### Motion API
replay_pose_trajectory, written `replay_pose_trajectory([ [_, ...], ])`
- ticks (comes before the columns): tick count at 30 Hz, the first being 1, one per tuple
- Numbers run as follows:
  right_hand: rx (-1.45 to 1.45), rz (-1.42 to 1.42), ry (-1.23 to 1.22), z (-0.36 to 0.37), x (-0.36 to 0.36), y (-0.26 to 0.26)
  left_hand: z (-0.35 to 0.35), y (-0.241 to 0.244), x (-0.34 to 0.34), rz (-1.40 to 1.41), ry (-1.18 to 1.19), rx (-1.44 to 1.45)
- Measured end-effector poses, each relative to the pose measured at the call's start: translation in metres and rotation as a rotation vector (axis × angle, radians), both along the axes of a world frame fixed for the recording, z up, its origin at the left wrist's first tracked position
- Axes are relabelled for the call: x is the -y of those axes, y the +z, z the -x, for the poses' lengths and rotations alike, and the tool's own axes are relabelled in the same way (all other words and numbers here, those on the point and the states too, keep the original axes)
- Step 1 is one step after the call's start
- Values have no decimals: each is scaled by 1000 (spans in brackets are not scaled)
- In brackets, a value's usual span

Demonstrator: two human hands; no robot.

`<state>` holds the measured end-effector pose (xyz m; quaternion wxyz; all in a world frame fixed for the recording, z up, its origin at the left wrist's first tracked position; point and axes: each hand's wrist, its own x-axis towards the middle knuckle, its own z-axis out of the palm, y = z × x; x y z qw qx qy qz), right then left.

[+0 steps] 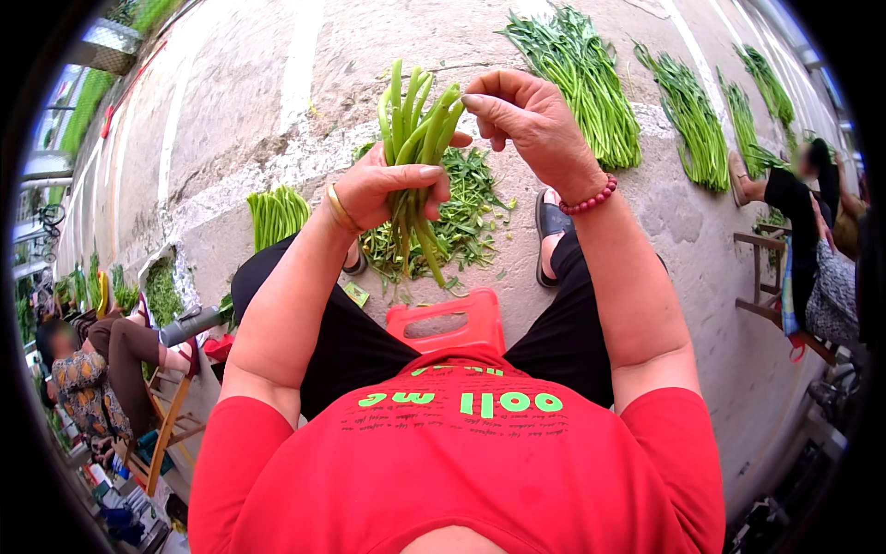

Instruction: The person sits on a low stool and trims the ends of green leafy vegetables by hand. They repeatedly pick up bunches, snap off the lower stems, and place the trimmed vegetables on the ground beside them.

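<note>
My left hand grips a bunch of green vegetable stems, probably water spinach, above the ground between my knees. The cut ends point up and away from me. Beside the top of the bunch is my right hand, its thumb and forefinger close together at the tip of one stem. Whether they pinch that stem cannot be made out. Below the hands, a pile of loose leaves and stem trimmings lies on the concrete, partly hidden by the bunch and my left hand.
Long leafy bundles lie ahead to the right, with another bundle beyond. A shorter stem bundle is by my left knee. A red plastic stool shows between my legs. Seated people are at left and right. A grey bottle lies left.
</note>
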<state>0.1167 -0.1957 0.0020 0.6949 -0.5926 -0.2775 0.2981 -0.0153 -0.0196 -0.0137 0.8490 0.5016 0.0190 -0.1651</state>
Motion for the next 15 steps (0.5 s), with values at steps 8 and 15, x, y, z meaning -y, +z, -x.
replay_pose_trajectory([
  [8, -29, 91, -17, 6, 0, -2, 2, -10, 3, -52, 39, -85],
  [15, 144, 185, -40, 13, 2, -7, -6, -25, 11, -186, 254, -100],
])
